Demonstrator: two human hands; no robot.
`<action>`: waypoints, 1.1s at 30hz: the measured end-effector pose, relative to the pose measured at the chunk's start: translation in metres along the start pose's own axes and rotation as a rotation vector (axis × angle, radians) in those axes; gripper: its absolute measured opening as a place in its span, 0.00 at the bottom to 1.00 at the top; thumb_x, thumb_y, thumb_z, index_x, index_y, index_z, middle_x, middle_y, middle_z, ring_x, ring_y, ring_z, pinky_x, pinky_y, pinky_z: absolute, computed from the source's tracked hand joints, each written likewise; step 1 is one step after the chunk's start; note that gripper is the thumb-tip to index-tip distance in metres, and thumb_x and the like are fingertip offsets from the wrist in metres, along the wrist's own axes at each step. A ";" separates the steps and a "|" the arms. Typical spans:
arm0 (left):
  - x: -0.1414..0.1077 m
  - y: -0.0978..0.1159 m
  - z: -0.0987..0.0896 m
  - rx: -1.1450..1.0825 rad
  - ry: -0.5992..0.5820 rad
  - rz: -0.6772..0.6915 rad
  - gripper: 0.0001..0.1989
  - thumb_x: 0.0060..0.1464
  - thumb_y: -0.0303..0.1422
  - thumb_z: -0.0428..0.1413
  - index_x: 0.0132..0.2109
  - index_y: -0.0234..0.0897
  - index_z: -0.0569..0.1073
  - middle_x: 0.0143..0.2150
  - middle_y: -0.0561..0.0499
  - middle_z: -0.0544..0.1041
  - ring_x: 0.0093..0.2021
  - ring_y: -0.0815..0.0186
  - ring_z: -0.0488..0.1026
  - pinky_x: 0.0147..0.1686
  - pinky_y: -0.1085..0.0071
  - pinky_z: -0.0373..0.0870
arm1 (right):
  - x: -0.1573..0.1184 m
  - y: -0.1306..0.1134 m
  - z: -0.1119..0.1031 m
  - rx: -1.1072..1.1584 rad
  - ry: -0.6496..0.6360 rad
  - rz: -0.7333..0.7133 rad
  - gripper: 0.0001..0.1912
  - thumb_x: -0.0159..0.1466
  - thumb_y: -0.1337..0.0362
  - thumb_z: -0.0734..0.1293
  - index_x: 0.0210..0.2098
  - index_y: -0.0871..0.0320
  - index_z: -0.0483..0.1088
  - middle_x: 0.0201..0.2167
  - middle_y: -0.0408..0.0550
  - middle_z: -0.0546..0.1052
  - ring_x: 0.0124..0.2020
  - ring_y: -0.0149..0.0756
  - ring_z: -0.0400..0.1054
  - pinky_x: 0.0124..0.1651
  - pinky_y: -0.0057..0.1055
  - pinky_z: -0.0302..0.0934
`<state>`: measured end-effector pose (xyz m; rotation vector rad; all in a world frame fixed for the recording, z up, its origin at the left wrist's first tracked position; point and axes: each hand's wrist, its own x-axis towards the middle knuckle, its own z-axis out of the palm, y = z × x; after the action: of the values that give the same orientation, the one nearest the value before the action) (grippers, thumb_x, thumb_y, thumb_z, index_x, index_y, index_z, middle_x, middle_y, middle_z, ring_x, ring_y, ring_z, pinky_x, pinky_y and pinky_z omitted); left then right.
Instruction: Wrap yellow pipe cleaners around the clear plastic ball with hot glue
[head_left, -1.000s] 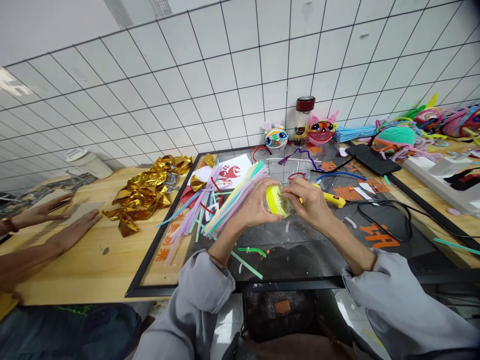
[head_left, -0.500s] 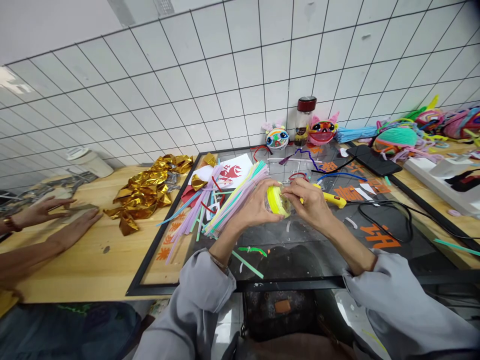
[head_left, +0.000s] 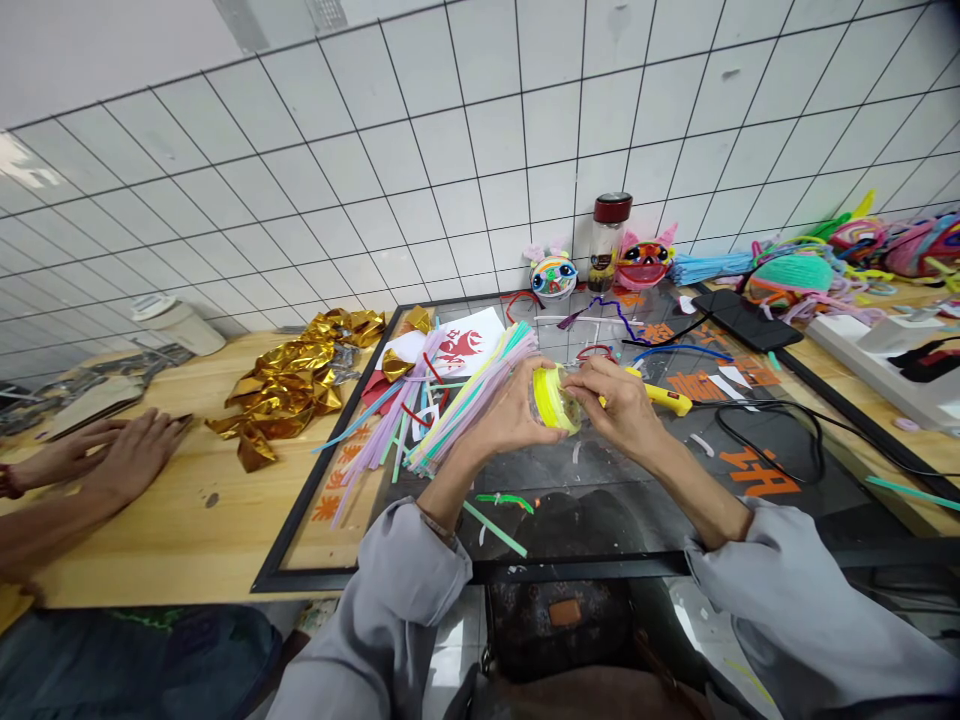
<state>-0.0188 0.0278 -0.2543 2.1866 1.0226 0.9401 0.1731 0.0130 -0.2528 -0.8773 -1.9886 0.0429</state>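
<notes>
My left hand (head_left: 517, 412) is wrapped round a clear rounded piece with a yellow band (head_left: 553, 398) across it, held above the dark framed panel (head_left: 615, 520). At the right side of that piece, my right hand (head_left: 615, 402) has its fingers pinched together; what lies between the fingertips is too small to make out. Under and beside my left wrist lies a bundle of purple, green and yellow pipe cleaners (head_left: 480, 395). A yellow glue gun (head_left: 664, 397) with a black cord rests just beyond my right hand.
Gold foil (head_left: 289, 385) lies to the left, near another person's hands (head_left: 124, 455). Along the wall stand a bottle (head_left: 606, 245) and two decorated heads (head_left: 553, 275). On the right are a phone (head_left: 750, 318), a power strip (head_left: 892, 370) and colourful yarn-like pieces (head_left: 791, 275).
The other person's hands have come together on the wooden table, one now over the other. My own hands and the yellow-banded piece have hardly moved.
</notes>
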 end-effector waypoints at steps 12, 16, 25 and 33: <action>0.002 -0.001 -0.002 -0.001 -0.015 0.073 0.37 0.37 0.34 0.69 0.54 0.39 0.62 0.58 0.42 0.68 0.61 0.51 0.67 0.62 0.53 0.63 | -0.002 0.001 0.002 0.014 0.003 0.003 0.10 0.69 0.67 0.62 0.38 0.57 0.75 0.29 0.46 0.69 0.31 0.35 0.66 0.34 0.31 0.59; 0.001 -0.001 -0.002 -0.004 -0.001 0.059 0.36 0.37 0.35 0.69 0.53 0.41 0.62 0.57 0.44 0.69 0.59 0.52 0.68 0.61 0.53 0.64 | -0.002 0.001 0.003 0.014 0.017 0.018 0.10 0.68 0.67 0.62 0.38 0.57 0.75 0.29 0.46 0.69 0.31 0.35 0.66 0.34 0.32 0.59; 0.001 -0.002 0.000 0.005 0.012 0.059 0.36 0.36 0.34 0.68 0.53 0.41 0.62 0.56 0.45 0.70 0.58 0.52 0.68 0.60 0.54 0.65 | -0.003 0.002 0.004 0.014 0.017 0.022 0.09 0.68 0.66 0.62 0.37 0.57 0.75 0.29 0.46 0.69 0.31 0.35 0.66 0.33 0.32 0.59; 0.000 0.003 0.000 0.035 0.021 0.017 0.39 0.36 0.33 0.68 0.55 0.40 0.60 0.56 0.46 0.69 0.57 0.54 0.69 0.59 0.57 0.67 | -0.003 -0.001 0.005 -0.003 0.015 0.014 0.09 0.69 0.67 0.61 0.37 0.57 0.74 0.29 0.46 0.68 0.30 0.35 0.65 0.33 0.31 0.58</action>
<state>-0.0177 0.0261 -0.2518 2.2214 1.0389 0.9620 0.1696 0.0121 -0.2580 -0.8914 -1.9689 0.0416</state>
